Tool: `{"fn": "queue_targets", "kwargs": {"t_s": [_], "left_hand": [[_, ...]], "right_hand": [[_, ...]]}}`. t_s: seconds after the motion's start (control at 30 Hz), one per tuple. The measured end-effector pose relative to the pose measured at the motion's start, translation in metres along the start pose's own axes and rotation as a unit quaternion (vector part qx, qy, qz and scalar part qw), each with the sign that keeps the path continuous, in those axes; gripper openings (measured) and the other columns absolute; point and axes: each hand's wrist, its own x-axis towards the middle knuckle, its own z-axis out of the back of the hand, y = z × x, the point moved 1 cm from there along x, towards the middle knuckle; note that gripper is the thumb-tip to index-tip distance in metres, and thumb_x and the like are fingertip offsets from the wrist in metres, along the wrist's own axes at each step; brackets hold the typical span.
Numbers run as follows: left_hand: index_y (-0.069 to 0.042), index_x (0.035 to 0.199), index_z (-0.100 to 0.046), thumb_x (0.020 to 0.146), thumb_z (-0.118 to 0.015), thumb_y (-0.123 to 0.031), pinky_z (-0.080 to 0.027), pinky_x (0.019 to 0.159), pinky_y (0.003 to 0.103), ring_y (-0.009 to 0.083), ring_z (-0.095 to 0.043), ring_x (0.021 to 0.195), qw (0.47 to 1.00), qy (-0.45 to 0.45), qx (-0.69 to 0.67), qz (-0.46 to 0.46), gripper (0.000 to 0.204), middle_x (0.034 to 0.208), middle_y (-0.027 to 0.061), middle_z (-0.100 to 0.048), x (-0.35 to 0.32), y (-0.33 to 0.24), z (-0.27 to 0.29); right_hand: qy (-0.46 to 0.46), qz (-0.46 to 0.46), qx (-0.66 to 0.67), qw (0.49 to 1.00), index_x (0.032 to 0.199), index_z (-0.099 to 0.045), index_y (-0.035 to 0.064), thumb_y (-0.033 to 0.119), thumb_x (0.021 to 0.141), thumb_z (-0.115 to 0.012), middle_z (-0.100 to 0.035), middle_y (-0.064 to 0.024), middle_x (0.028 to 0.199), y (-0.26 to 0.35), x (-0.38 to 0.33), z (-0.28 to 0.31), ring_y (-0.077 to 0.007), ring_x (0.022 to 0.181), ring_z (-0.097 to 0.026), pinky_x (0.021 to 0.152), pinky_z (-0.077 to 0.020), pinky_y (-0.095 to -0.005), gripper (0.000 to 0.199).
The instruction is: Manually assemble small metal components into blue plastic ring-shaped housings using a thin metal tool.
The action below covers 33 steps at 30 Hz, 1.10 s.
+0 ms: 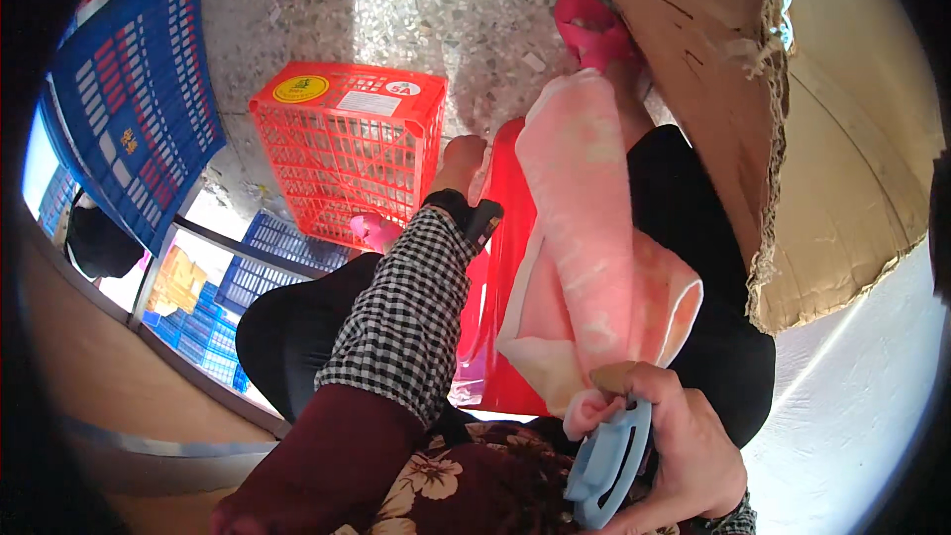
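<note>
My right hand (693, 441) is closed around a light blue curved plastic piece (612, 461) with a long slot, close to my body. A bunched corner of a pink and cream towel (580, 238) pokes out beside the piece, touching my fingers. The towel lies lengthwise over my right thigh and a smooth red plastic surface (507, 362). My left arm, in a checked sleeve cover, reaches forward. My left hand (462, 160) is between the red crate (342, 163) and the red surface. Its fingers are partly hidden, and I cannot make out whether they hold anything.
A torn cardboard sheet (693, 59) rises on the right beside a white surface (842, 406). A large blue crate (139, 109) leans at the left, with more blue crates (267, 258) behind a metal frame. A pink shoe (591, 30) rests on the speckled floor (416, 0).
</note>
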Motion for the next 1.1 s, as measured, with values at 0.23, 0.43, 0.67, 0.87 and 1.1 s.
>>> {"fn": "queue_targets", "kwargs": {"t_s": [0.23,0.43,0.67,0.87,1.1], "left_hand": [[-0.009,0.121,-0.065,0.096,-0.049,-0.032,-0.055,0.087,0.048,0.0381,-0.068,0.105,0.994,-0.02,-0.057,0.097,0.037,0.111,0.0233,-0.069,0.005,-0.046,0.045],[-0.005,0.1,-0.072,0.092,-0.05,-0.02,-0.057,0.08,0.047,0.0365,-0.071,0.097,0.994,-0.061,-0.011,0.091,0.028,0.101,0.0239,-0.071,0.005,-0.011,0.033],[-0.003,0.089,-0.074,0.091,-0.052,-0.032,-0.054,0.076,0.045,0.0323,-0.07,0.083,0.913,-0.166,-0.331,0.17,0.036,0.088,0.0179,-0.072,-0.067,-0.028,0.071],[-0.002,0.115,-0.065,0.1,-0.044,-0.034,-0.053,0.087,0.039,0.0248,-0.067,0.101,0.647,-0.097,-0.749,0.103,0.041,0.111,0.0144,-0.069,-0.194,-0.103,0.18],[-0.002,0.13,-0.055,0.106,-0.045,-0.031,-0.055,0.092,0.035,0.0218,-0.066,0.105,0.342,-0.104,-0.927,-0.11,0.039,0.119,0.0119,-0.066,-0.332,-0.148,0.271]], "right_hand": [[-0.008,-0.005,-0.007,1.0,0.139,-0.036,-0.0029,0.052,0.049,-0.095,-0.062,-0.0202,0.119,0.009,0.005,0.003,-0.0348,0.104,-0.067,0.091,-0.0504,-0.0399,0.121],[0.023,0.017,-0.011,1.0,0.14,-0.036,-0.0028,0.052,0.053,-0.094,-0.058,-0.0229,0.128,0.006,0.006,0.005,-0.0357,0.11,-0.065,0.095,-0.0495,-0.0425,0.118],[0.039,-0.041,0.029,0.998,0.134,-0.04,0.0021,0.053,0.067,-0.088,-0.066,-0.0175,0.103,0.036,0.012,-0.008,-0.0327,0.092,-0.069,0.081,-0.0545,-0.0386,0.097],[0.043,0.059,0.168,0.983,0.132,-0.043,0.0009,0.041,0.083,-0.078,-0.063,-0.0129,0.107,0.025,0.043,-0.025,-0.0212,0.098,-0.064,0.08,-0.0541,-0.0313,0.072],[0.186,0.02,0.142,0.972,0.132,-0.049,0.0073,0.039,0.093,-0.064,-0.06,0.0002,0.097,0.066,0.052,-0.061,-0.0014,0.064,-0.047,0.051,-0.0286,-0.0163,0.053]]}}
